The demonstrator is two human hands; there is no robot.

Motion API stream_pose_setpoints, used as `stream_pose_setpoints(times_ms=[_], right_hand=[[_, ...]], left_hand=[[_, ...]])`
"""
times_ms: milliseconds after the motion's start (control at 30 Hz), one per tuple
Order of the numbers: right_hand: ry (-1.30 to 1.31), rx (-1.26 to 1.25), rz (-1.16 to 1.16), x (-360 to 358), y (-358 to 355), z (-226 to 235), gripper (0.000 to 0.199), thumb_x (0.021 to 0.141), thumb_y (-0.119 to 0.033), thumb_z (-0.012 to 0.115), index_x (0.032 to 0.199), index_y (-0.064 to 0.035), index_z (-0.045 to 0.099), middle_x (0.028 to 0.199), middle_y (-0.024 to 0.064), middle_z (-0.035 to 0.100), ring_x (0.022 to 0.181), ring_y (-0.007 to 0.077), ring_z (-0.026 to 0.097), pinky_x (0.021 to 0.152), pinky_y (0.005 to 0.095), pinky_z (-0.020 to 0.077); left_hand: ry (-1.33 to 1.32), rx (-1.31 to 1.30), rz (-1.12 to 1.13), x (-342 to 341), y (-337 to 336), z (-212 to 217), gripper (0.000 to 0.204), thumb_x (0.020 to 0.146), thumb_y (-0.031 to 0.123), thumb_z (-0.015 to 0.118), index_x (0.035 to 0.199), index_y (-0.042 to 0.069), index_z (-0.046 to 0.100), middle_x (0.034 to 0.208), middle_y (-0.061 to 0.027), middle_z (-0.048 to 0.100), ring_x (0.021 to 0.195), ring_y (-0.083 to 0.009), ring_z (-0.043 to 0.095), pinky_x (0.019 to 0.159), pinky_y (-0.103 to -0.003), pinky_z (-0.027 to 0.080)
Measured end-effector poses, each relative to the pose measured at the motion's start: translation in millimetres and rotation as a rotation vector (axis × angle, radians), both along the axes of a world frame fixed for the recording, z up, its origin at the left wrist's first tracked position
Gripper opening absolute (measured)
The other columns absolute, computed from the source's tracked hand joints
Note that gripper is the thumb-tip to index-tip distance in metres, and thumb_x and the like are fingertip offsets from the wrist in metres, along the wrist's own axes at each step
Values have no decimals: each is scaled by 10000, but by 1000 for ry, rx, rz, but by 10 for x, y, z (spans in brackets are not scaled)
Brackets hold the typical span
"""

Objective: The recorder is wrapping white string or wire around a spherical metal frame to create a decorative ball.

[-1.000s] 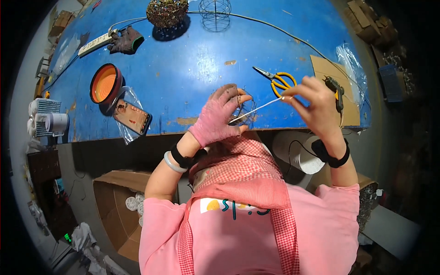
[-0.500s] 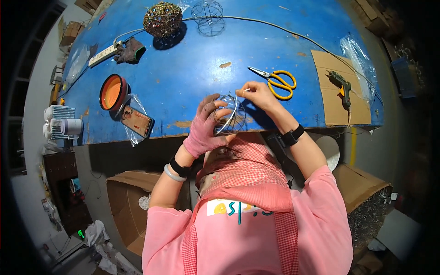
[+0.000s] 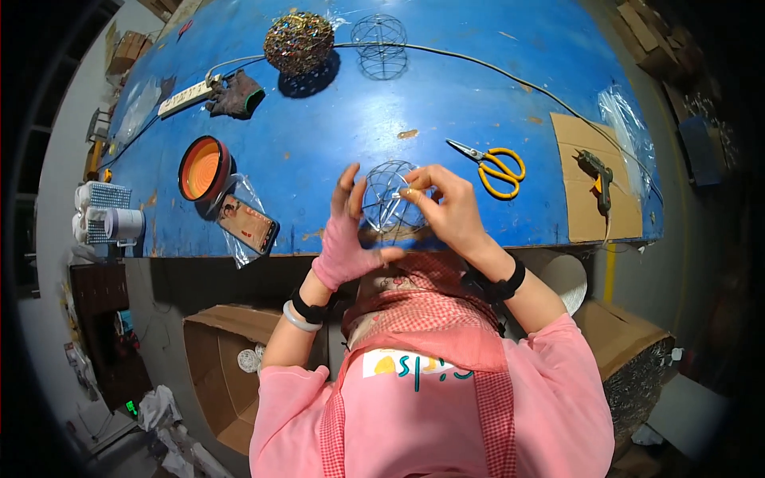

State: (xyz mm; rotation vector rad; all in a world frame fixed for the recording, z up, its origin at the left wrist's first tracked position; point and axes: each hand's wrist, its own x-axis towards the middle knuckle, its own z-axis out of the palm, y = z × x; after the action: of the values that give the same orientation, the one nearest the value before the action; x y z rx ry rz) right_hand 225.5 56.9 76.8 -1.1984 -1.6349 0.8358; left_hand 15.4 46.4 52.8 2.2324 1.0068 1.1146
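A round wire frame [image 3: 390, 171] rests at the table's near edge between my hands. Inside its outline, a thin white strip [image 3: 388, 215] runs at a slant and bends near the top. My left hand [image 3: 345, 239], in a pink glove with bare fingertips, is open at the frame's left side, thumb spread away from the fingers. Bare and closed, my right hand [image 3: 450, 209] pinches the strip's upper end with thumb and forefinger at the frame's right. Yellow-handled scissors [image 3: 502, 173] lie just beyond that hand.
At the back are a glittery beaded ball [image 3: 299, 43] and another wire frame [image 3: 378, 48], with a grey cable [image 3: 470, 60] crossing. To the left are a power strip [image 3: 187, 97], dark glove [image 3: 237, 94], orange bowl [image 3: 204, 168] and phone [image 3: 247, 225]. A glue gun [image 3: 596, 179] lies on cardboard [image 3: 582, 223].
My left fingers have opened from around the wire frame. My right hand has come lower and closer to the frame, and the white strip now bends inside the frame's outline.
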Motion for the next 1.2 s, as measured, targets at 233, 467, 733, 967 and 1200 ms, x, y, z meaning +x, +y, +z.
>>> stream_pose_setpoints(times_ms=[233, 467, 733, 967, 1200], right_hand=[[-232, 177, 40, 157, 15, 183, 157, 825, -116, 761, 837, -25, 633, 886, 102, 682, 633, 214, 662, 560, 319, 529], [-203, -54, -24, 485, 381, 62, 175, 859, -156, 755, 826, -24, 645, 829, 73, 705, 694, 145, 657, 615, 265, 513], [83, -444, 49, 380, 572, -662, 198, 959, -212, 674, 891, -37, 609, 951, 64, 716, 847, 101, 659, 673, 247, 526], [451, -648, 150, 118, 351, -476, 249, 968, -233, 670, 872, -37, 552, 917, 103, 725, 894, 161, 700, 651, 236, 517], [85, -24, 60, 19, 167, -134, 150, 866, -82, 707, 829, 16, 598, 960, 166, 741, 838, 250, 726, 729, 346, 556]], left_hand=[[64, -208, -52, 197, 218, 86, 785, 651, 304, 884, 1345, 119, 566, 1419, -104, 497, 1319, -347, 455, 1096, -450, 402], [79, -181, -41, 221, 174, 122, 769, 638, 284, 887, 1326, 126, 581, 1405, -108, 508, 1301, -333, 468, 1096, -437, 393], [34, -59, -78, 182, 125, 12, 748, 640, 319, 886, 1295, 112, 588, 1380, -111, 520, 1311, -365, 458, 1089, -472, 390], [14, 238, -82, 38, 12, -340, 862, 689, 439, 871, 1399, 159, 470, 1424, -117, 446, 1322, -412, 435, 1089, -518, 386], [56, 47, 32, 79, 88, 91, 988, 657, 477, 867, 1471, 137, 421, 1530, -194, 362, 1409, -430, 347, 1138, -528, 323]])
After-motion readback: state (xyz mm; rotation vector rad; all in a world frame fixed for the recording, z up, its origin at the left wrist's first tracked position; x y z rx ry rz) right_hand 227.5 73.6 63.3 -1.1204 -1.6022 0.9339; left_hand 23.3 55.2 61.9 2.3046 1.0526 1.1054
